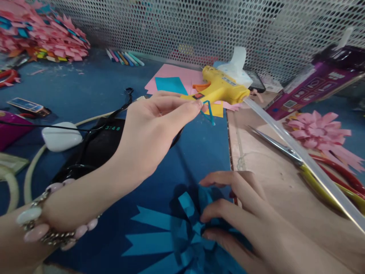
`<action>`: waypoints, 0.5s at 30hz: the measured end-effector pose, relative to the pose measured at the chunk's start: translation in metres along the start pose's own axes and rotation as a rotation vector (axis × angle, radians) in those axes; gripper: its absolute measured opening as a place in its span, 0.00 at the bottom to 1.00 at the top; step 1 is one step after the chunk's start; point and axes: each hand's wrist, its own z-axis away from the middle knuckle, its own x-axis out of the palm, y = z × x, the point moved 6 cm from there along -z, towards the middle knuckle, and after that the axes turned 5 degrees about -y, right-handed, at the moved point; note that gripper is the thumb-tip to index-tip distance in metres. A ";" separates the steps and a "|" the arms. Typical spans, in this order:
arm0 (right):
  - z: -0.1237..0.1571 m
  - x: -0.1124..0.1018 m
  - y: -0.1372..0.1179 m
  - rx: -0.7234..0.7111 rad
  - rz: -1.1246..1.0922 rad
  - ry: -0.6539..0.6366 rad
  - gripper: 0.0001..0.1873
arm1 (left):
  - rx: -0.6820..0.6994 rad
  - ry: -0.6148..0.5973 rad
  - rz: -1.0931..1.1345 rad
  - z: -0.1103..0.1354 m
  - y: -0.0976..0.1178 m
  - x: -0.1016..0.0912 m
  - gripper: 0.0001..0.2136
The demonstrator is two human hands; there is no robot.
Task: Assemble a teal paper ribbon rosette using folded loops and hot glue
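My left hand [159,129] is closed in a pinch on a small folded blue paper strip [211,113], held up over the blue tabletop. Just behind those fingertips lies a yellow glue gun [225,85] with a long clear glue stick [302,156] running out of it to the lower right. Below, my right hand [242,217] has its fingers curled over a blue paper flower [196,228] with notched ribbon tails, touching its loops. The right thumb and part of the flower are hidden.
Scissors [273,144] lie on a pale board at right, beside a pink paper flower [319,131]. A purple box [310,87] stands behind. Cables, a white plug [61,135] and a black clock [97,142] are at left. Pens [125,58] and coloured paper [171,84] lie farther back.
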 end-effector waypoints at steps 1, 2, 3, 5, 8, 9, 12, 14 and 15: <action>0.001 0.000 -0.001 -0.011 -0.003 0.013 0.08 | 0.002 -0.009 -0.010 0.000 0.000 0.000 0.08; 0.002 -0.001 -0.001 -0.020 -0.001 0.025 0.09 | 0.001 -0.013 -0.016 0.000 0.000 -0.001 0.08; 0.002 -0.001 -0.002 -0.028 0.008 0.032 0.09 | -0.005 -0.015 -0.019 0.000 -0.001 -0.001 0.09; 0.002 0.000 -0.001 -0.037 0.037 0.040 0.06 | -0.025 -0.003 -0.012 0.000 -0.002 -0.001 0.09; -0.001 0.001 0.001 -0.030 0.071 0.017 0.07 | -0.040 0.030 0.022 0.000 -0.002 -0.002 0.08; -0.003 0.002 0.002 -0.027 0.075 0.003 0.06 | -0.034 0.034 0.029 0.000 -0.002 -0.002 0.08; -0.008 0.001 0.003 -0.021 0.073 -0.031 0.03 | 0.009 0.013 0.015 0.000 0.000 0.000 0.08; -0.010 -0.001 0.002 -0.016 0.067 -0.036 0.02 | 0.034 -0.012 -0.009 0.000 0.002 0.001 0.09; -0.009 -0.002 0.001 -0.019 0.062 -0.029 0.02 | 0.041 -0.023 -0.020 0.001 0.002 0.001 0.09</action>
